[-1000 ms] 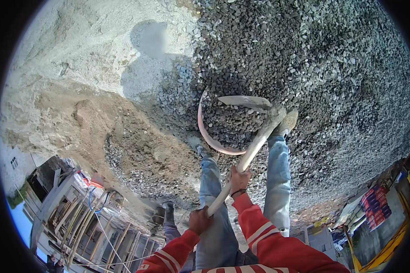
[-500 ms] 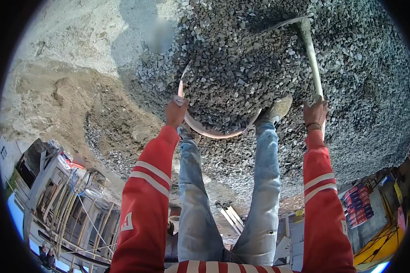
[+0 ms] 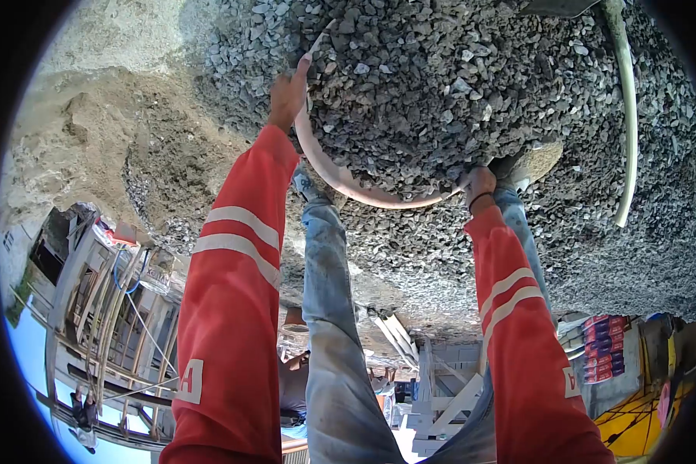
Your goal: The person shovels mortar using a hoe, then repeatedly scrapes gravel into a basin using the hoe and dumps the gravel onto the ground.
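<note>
A wide round pan point(image 3: 329, 172) with a pale pinkish rim sits among the gravel, heaped with dark grey stones that hide most of its far edge. My left hand point(image 3: 288, 97) is closed on the rim at the pan's left side. Low on the right side, my right hand point(image 3: 481, 183) grips the same rim, its fingers partly hidden at the edge of the stones. To the right lies a hoe point(image 3: 628, 116) on the gravel, apart from both hands, with its blade near the top of the view.
Loose gravel point(image 3: 595, 255) surrounds the pan, and a shoe point(image 3: 535, 166) stands close to my right hand. Sandy soil point(image 3: 93, 139) lies to the left. Behind are wooden scaffolding point(image 3: 116, 332), stacked red and purple packages point(image 3: 603, 348), and another person point(image 3: 292, 387).
My right hand has let go of the hoe's handle and moved left onto the pan's rim. The hoe now lies on the gravel. My left hand has shifted up along the rim.
</note>
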The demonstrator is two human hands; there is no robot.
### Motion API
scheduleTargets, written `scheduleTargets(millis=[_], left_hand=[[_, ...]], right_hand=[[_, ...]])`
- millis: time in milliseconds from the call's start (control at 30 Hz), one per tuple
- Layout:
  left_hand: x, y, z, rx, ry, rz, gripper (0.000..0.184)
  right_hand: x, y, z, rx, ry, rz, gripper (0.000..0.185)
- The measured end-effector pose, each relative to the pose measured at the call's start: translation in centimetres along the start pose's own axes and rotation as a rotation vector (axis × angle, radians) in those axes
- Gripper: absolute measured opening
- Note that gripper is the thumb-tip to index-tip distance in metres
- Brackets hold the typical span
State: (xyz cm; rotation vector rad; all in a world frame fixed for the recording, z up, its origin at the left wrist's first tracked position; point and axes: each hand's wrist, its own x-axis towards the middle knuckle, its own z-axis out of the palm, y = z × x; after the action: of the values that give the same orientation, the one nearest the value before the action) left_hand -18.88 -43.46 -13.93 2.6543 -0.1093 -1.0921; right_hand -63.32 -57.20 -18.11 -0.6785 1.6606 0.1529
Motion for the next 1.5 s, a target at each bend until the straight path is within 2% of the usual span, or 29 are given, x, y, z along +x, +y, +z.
scheduleTargets(millis=[33, 133, 233, 267, 333, 400, 467, 533, 600, 633, 700, 767, 833, 900, 967, 1000, 1067, 1200, 1267, 1300, 1400, 1500], left_hand=[[-0.4, 0.4, -0.7, -0.053, -0.065, -0.040, 0.091], [-1.1, 1.0, -1.2, -0.176, -0.154, -0.041, 0.093], [-0.6, -0.4, 0.1, -0.264, -0.072, -0.090, 0.090], [-0.9, 0.2, -0.1, -0.267, -0.065, -0.081, 0.090], [-2.1, 1.1, -0.2, -0.081, -0.106, -0.035, 0.086], [-2.6, 1.3, -0.3, -0.089, -0.101, 0.011, 0.084], [-2.7, 1.5, 0.3, -0.096, -0.100, 0.072, 0.082], [-2.4, 1.6, 0.4, -0.031, -0.096, 0.123, 0.080], [-2.3, 1.2, 0.4, -0.010, -0.082, 0.121, 0.077], [-2.8, 0.9, 0.2, -0.004, -0.077, 0.120, 0.077], [-5.8, -0.1, -0.3, -0.005, -0.129, 0.122, 0.074], [-8.9, 0.1, -1.1, 0.007, -0.144, 0.139, 0.073], [-12.5, 0.2, -1.5, -0.073, -0.007, 0.109, 0.069], [-13.0, -0.6, -0.8, -0.061, 0.008, 0.087, 0.067], [-11.6, -1.2, 0.4, -0.050, 0.028, 0.080, 0.065], [-9.9, -1.4, 0.8, -0.057, 0.031, 0.082, 0.065], [-6.2, -2.4, 1.2, -0.068, 0.137, 0.141, 0.067], [-2.3, -1.8, -0.5, 0.139, 0.055, 0.190, 0.062], [-1.1, -1.3, -1.0, 0.319, -0.139, 0.446, 0.034], [-0.2, -2.1, 0.0, 0.612, -0.041, 0.606, 0.029], [-0.8, -1.6, -0.8, 0.493, -0.141, 0.504, 0.031], [-1.4, -1.8, -1.2, 0.468, -0.197, 0.450, 0.032]], right_hand=[[-0.2, -0.1, -0.1, 0.415, -0.009, 0.104, 0.012], [-0.8, 0.0, -0.2, 0.369, -0.042, 0.055, 0.007], [-2.0, -0.8, 1.3, 0.405, 0.006, 0.017, 0.005], [-3.0, -1.3, 1.9, 0.409, 0.064, 0.003, 0.005], [-4.9, -1.3, 2.9, 0.397, 0.110, -0.005, 0.003], [-6.4, -0.5, 3.2, 0.178, 0.107, -0.110, 0.012], [-12.5, -2.3, 6.0, 0.299, 0.178, -0.153, 0.024], [-16.8, -3.0, 7.5, 0.233, 0.143, -0.125, 0.032], [-15.7, 0.6, 7.9, -0.061, 0.191, -0.216, 0.033], [-15.2, 1.1, 8.2, 0.056, 0.127, -0.104, 0.037], [-13.5, 1.2, 7.7, 0.000, 0.127, -0.142, 0.030], [-7.3, 3.8, 5.3, 0.019, 0.112, -0.137, 0.021], [-3.8, 3.2, 3.5, 0.044, 0.064, -0.046, 0.012], [-2.8, 3.0, 1.6, 0.035, 0.012, 0.023, 0.009], [-1.1, 4.1, -0.2, -0.475, -0.218, -0.236, 0.016], [-0.7, 3.9, -0.1, -0.478, -0.217, -0.243, 0.016], [-3.0, 1.4, 1.7, 0.040, -0.008, 0.141, 0.022], [-4.3, 0.7, 1.6, 0.105, -0.024, 0.136, 0.017], [-4.1, 1.1, 1.7, 0.106, -0.023, 0.139, 0.014], [-4.3, 1.3, 1.8, 0.197, -0.035, 0.180, 0.014], [-3.8, 2.5, 1.7, 0.284, -0.058, 0.227, 0.015], [-4.1, 3.0, 2.2, 0.403, -0.061, 0.160, 0.017]])
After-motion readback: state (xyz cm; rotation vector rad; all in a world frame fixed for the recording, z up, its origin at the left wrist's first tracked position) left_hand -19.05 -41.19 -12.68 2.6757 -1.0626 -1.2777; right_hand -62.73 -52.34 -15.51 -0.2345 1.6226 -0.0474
